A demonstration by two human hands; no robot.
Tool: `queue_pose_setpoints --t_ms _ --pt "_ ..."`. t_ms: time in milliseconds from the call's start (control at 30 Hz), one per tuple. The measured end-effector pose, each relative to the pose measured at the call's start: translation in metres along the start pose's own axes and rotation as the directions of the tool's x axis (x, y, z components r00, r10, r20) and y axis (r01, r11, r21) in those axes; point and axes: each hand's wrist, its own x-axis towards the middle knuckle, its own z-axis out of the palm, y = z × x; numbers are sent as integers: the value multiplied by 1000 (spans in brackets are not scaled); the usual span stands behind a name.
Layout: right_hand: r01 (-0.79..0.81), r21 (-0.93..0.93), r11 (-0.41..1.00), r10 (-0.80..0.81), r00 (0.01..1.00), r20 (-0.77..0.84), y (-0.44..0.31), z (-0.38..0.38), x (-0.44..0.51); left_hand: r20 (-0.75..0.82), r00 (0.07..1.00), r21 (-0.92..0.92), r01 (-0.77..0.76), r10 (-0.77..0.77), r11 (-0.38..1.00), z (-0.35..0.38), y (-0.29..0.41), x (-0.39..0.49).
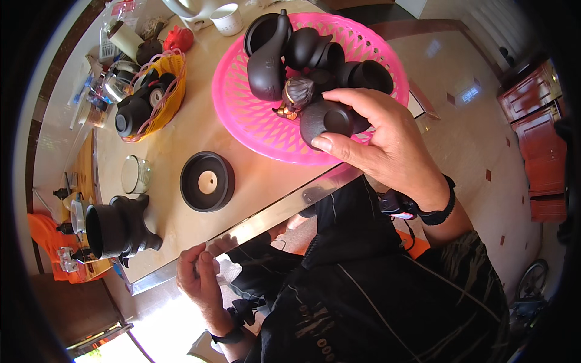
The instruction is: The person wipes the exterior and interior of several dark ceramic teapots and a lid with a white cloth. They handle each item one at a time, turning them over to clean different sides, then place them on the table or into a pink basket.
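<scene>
My right hand [386, 136] grips a small dark clay cup [322, 120], base up, between thumb and fingers at the near side of a pink plastic basket [227, 122]. In the basket lie a dark gourd-shaped vessel [268, 75], several dark cups and pots, and a small figurine [297, 93] with a ribbed dark top. By the table's metal edge, my left hand [197, 277] has its fingers curled around a white tissue or cloth [229, 268], partly hidden. On the table between the hands stands a round dark bowl [207, 181] with a pale centre.
A glass jar [136, 174] and a dark sculpted vessel [122, 227] stand at the left. Farther back are a yellow woven basket [174, 102] of dark cups, a red figurine [178, 39] and a white perforated cup [226, 19]. The table's metal edge [272, 215] runs before my body.
</scene>
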Motion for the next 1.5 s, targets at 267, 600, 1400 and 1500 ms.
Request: queue_pose_setpoints --t_ms 267,600,1400,1500 --pt "128 -195 972 -148 985 -88 1 11 1 94 987 -53 139 -134 989 3 -9 12" --pt "120 -187 975 -116 993 31 -24 31 -4 62 987 -32 147 -145 989 2 -22 16" --pt "67 -242 968 -94 990 -104 51 -34 8 8 991 -125 132 -132 983 4 -30 15" --pt "110 -312 944 -122 992 -20 55 -36 10 0 992 -171 127 -129 977 9 -29 13"
